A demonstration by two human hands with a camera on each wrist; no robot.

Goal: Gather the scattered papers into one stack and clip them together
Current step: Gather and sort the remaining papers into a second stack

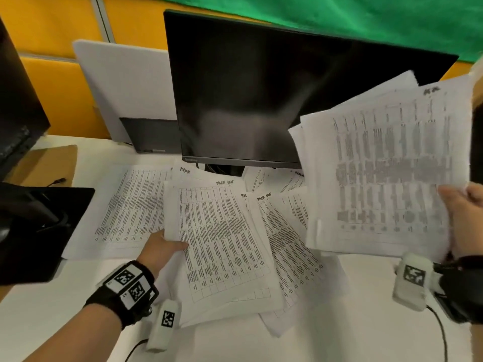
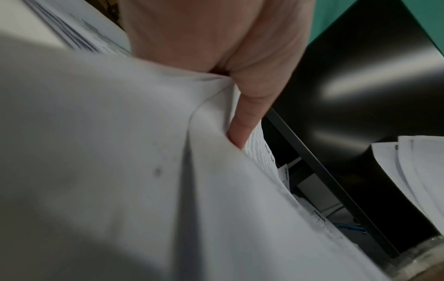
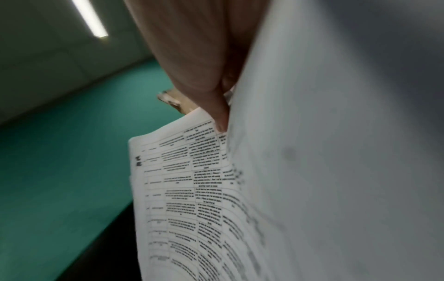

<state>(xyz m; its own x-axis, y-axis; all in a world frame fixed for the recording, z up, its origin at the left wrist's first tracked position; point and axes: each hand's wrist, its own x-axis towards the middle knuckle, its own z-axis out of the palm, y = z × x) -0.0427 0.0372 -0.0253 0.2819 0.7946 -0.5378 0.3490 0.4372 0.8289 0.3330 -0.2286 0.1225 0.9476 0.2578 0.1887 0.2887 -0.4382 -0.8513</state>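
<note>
Printed sheets with dense tables lie scattered on the white desk in front of a dark monitor. My left hand pinches the left edge of the middle sheet, thumb on top; in the left wrist view the left hand's thumb presses the lifted paper. My right hand holds a fanned bundle of several sheets up in the air at the right, gripped by its right edge; the right wrist view shows the thumb on that bundle. No clip is in view.
More sheets lie at the left and right of centre, some under the monitor. A black monitor base sits at the left, with a cardboard piece behind it. A white board leans at the back.
</note>
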